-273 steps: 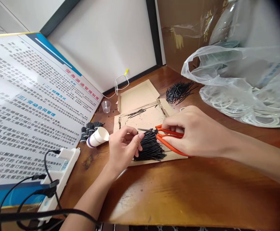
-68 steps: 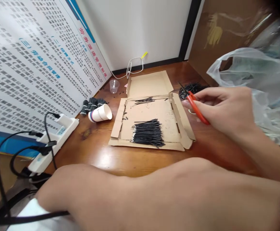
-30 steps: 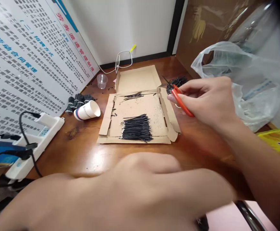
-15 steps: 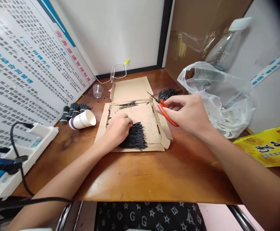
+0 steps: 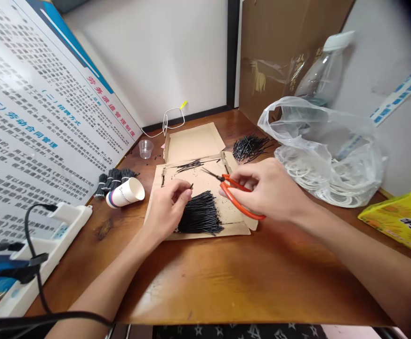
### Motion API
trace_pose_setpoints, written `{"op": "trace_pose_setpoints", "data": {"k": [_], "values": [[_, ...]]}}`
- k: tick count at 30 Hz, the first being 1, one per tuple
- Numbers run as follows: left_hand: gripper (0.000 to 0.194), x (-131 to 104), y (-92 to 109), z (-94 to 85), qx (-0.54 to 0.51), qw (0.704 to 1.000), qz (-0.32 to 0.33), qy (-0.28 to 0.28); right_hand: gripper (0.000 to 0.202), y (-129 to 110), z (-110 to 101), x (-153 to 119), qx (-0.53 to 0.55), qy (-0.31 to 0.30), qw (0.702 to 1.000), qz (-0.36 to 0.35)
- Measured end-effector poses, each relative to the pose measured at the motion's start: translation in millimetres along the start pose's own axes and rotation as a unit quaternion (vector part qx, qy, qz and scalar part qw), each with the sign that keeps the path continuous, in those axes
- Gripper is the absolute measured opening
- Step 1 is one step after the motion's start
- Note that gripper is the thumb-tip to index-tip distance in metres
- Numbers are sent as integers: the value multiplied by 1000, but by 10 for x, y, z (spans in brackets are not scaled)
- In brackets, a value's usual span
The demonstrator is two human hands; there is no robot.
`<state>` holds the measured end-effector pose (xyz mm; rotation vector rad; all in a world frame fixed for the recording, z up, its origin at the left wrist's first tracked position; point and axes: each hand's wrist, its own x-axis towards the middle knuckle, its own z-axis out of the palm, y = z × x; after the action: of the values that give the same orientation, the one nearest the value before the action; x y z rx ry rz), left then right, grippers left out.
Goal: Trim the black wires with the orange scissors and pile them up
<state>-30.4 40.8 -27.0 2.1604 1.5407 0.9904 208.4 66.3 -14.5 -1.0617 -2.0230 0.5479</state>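
My left hand (image 5: 168, 205) is closed in a pinch above the near left of the opened cardboard box (image 5: 235, 229). Between its thumb and forefinger pokes the dark tip of a thin black wire-like strand (image 5: 191, 186); the rest is hidden by the fingers. Just below and right of this hand lies a dense pile of black strands (image 5: 201, 214), roughly side by side. My right hand (image 5: 263, 190) is wrapped round a pair of orange-handled scissors (image 5: 238, 202). Their slim dark blades, slightly apart, point left toward the pinched strand without touching it.
Loose black strands (image 5: 249, 147) lie beyond the box, fewer (image 5: 190, 165) inside it. Tied bundles (image 5: 113, 179), a tipped paper cup (image 5: 127, 192), a clear cup (image 5: 145, 149) and a power strip (image 5: 59, 235) stand left. Right are a plastic bag (image 5: 332, 183) and yellow packet (image 5: 403, 219).
My left hand has come up from the pile with a strand tip showing in its pinch. The scissors have moved left and closer to that hand. The view has shifted slightly.
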Motion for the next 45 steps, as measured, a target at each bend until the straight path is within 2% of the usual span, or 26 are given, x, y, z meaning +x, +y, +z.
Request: {"op": "trace_pose_setpoints", "data": {"k": [7,18,25,38,45], "values": [[11,-36,-35,10,-29,999,21,-10,23,-22,63,-26,-30,-19,999,-31],[14,-95,127,13,-91,996,0,-7,25,-45,97,-78,-32,-6,994,-100],[13,-109,157,0,-78,997,18,5,33,-74,98,-96,-31,-12,994,-103],[16,-104,180,-17,-74,997,24,5,32,-73,99,-102,-48,-25,992,-110],[16,-102,229,-43,-116,993,16,4,28,-105,79,-107,-62,-22,991,-118]]}}
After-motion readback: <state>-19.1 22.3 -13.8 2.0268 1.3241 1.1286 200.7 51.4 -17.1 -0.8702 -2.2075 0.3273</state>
